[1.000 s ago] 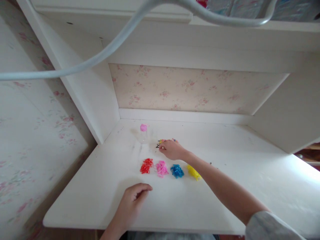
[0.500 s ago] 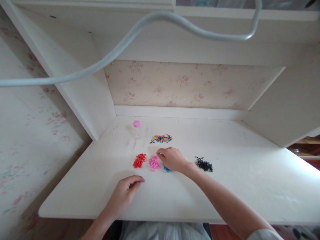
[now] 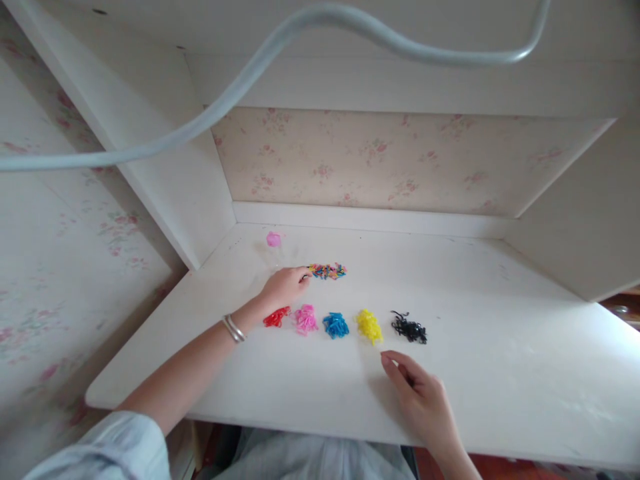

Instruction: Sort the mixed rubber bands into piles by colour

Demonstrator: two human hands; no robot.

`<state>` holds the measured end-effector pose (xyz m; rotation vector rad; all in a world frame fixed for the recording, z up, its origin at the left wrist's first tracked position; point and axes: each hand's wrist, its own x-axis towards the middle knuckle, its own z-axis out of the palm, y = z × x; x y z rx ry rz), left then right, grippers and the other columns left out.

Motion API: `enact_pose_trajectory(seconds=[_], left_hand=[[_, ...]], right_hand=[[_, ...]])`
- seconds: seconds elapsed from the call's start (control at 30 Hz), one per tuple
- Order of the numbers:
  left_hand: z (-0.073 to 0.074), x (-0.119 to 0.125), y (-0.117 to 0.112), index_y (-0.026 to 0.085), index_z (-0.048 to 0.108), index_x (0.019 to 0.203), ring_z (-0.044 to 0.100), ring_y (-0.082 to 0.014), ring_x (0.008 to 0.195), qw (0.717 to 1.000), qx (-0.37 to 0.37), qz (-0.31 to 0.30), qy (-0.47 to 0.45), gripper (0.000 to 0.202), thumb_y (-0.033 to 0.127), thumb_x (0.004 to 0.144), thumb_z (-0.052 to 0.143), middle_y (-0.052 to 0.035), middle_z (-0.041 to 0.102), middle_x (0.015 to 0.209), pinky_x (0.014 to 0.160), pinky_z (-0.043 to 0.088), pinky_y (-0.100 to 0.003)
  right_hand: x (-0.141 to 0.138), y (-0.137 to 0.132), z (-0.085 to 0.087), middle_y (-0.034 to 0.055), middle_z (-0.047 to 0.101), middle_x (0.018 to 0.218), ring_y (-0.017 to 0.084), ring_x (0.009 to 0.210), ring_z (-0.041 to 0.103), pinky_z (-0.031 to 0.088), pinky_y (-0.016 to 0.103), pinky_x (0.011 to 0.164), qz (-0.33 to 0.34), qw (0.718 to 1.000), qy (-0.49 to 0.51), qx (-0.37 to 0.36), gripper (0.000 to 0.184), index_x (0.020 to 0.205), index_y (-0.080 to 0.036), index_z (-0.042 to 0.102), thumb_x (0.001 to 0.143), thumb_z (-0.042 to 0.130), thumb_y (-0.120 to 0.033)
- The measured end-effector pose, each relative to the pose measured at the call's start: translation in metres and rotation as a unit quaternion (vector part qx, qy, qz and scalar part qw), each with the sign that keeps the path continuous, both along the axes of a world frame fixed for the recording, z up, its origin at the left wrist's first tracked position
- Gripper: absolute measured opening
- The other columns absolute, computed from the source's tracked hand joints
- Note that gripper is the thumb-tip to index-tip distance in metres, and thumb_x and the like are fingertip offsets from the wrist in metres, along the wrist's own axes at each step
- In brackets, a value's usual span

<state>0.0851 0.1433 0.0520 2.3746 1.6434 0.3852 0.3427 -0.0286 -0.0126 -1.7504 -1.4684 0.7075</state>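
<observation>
My left hand [image 3: 283, 285] reaches across the white desk [image 3: 500, 347] and its fingertips touch the left end of a mixed multicoloured pile of small pieces [image 3: 327, 271]. Whether it pinches one is hidden. A silver bracelet [image 3: 233, 328] sits on that wrist. In front lies a row of sorted piles: red [image 3: 277, 317], pink [image 3: 305, 319], blue [image 3: 335, 325], yellow [image 3: 369, 325] and black [image 3: 409, 329]. My right hand [image 3: 419, 395] rests on the desk near the front edge, below the yellow pile, fingers loosely apart and holding nothing.
A small clear bottle with a pink cap [image 3: 273, 242] stands at the back left of the desk. White shelf walls enclose both sides and the top. A grey cable [image 3: 210, 113] hangs across the upper view. Flowered wallpaper [image 3: 380, 160] backs the alcove.
My right hand pulled back from the piles to the front of the desk. My left hand moved forward from the front edge to the mixed pile. The yellow and blue piles are uncovered.
</observation>
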Motion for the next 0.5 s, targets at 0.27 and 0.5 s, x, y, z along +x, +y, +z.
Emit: enact_pose_trajectory(seconds=[0.27, 0.5], left_hand=[[-0.009, 0.025, 0.062, 0.017, 0.059, 0.108, 0.058, -0.0212, 0.099, 0.994, -0.011, -0.002, 0.108, 0.026, 0.031, 0.090, 0.047, -0.0083, 0.060, 0.112, 0.084, 0.047, -0.040], [-0.012, 0.032, 0.079, 0.017, 0.054, 0.114, 0.058, -0.0189, 0.097, 0.988, -0.033, -0.038, 0.144, 0.030, 0.031, 0.088, 0.052, -0.0075, 0.056, 0.115, 0.082, 0.049, -0.039]], right_hand=[[-0.003, 0.001, 0.005, -0.0044, 0.042, 0.051, 0.010, 0.048, 0.038, 0.031, 0.020, 0.046, 0.024, 1.000, -0.003, 0.005, 0.040, 0.089, -0.018, 0.068, 0.083, 0.046, -0.051], [0.000, -0.001, 0.005, -0.0045, 0.040, 0.052, 0.009, 0.048, 0.038, 0.032, 0.019, 0.046, 0.030, 0.999, 0.009, 0.007, 0.038, 0.091, -0.018, 0.068, 0.084, 0.047, -0.049]])
